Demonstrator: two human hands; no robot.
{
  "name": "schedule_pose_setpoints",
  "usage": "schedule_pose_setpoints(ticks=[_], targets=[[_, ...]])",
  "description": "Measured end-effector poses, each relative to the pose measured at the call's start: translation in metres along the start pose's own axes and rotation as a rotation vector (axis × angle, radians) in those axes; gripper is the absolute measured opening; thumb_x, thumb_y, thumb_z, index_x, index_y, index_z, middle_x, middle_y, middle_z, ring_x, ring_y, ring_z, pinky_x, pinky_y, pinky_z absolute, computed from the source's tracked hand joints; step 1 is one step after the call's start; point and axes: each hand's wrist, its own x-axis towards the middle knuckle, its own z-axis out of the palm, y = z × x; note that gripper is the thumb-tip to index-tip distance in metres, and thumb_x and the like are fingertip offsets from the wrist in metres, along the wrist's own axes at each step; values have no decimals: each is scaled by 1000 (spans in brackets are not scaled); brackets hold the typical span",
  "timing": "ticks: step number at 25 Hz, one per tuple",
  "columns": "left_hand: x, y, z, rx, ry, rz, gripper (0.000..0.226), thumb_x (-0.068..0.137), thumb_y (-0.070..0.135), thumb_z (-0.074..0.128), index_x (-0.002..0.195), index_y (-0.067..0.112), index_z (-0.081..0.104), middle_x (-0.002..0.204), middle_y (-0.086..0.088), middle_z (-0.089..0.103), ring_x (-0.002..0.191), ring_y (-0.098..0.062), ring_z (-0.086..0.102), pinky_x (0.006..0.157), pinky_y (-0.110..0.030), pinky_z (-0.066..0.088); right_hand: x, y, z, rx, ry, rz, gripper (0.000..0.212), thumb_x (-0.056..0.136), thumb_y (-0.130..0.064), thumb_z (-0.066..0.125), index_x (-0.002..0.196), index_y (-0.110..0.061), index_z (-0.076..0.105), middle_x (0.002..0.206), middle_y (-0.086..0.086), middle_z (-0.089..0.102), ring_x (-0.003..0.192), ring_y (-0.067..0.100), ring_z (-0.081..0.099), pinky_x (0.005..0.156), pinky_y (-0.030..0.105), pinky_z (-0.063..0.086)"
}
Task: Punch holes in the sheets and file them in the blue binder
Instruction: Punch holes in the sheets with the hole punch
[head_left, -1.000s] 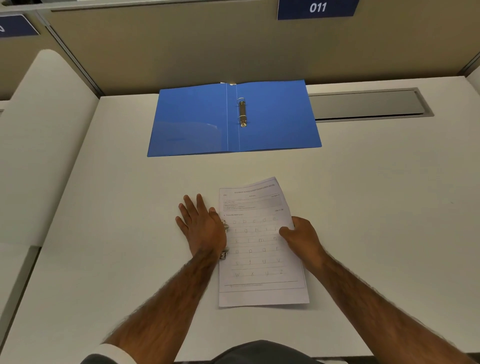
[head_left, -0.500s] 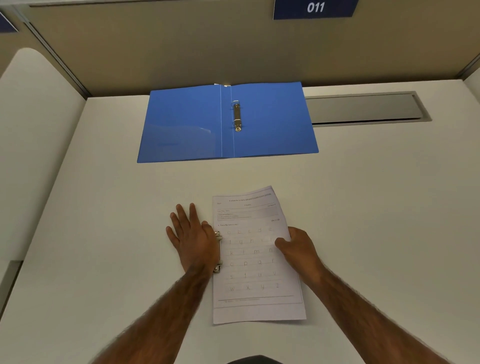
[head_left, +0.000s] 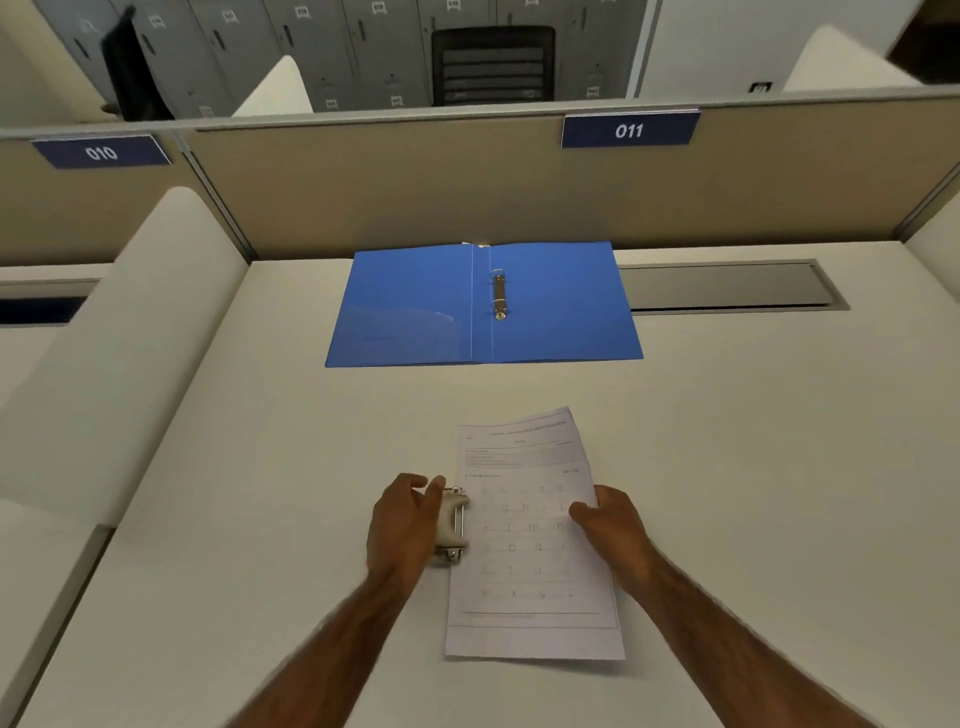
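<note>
Fingers (head_left: 434, 487) of left hand (head_left: 402, 525) curled round hole punch (head_left: 453, 519) at 9 o'clock edge of sheets (head_left: 530, 582); right hand (head_left: 610, 522) pinches 3 o'clock edge. Sheets judged light, limp, slippery: grip edges squarely.

On the desk (head_left: 779, 467) we find the binder (head_left: 561, 312) lying open at the far side, against the partition (head_left: 415, 192), with a recessed tray (head_left: 727, 286) just to its right. Nearer us lie the sheets (head_left: 535, 597), well apart from the binder. The hole punch (head_left: 453, 525) sits at their left edge, seemingly over it. The left hand (head_left: 402, 525) grips the punch from its left, and the right hand (head_left: 608, 519) holds the sheets' right edge.
</note>
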Motion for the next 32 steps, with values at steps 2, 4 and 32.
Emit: schedule_pose_setpoints(ticks=[2,4,32], targets=[[-10,-2,-4,-95,-89,-90,18,87,50,66,90,33,62,83,10,69,71,-3,64,44,-7,38,-3,0,-7,10,11,0,18,84,-10,56,94,-11,70,92,7,74,80,25,71,63,30,55],[-10,0,-3,-117,-107,-122,12,88,38,70,90,28,64,84,6,68,68,-4,63,38,-6,37,-6,2,-15,14,24,1,17,84,-9,56,94,-11,70,93,9,74,79,26,71,64,31,56],[140,-146,-229,-163,139,-184,7,87,18,71,89,14,76,95,-9,75,72,-17,63,62,-26,48,-6,13,-17,-68,190,58,6,87,-7,63,89,-5,69,89,21,72,75,37,67,65,40,51]])
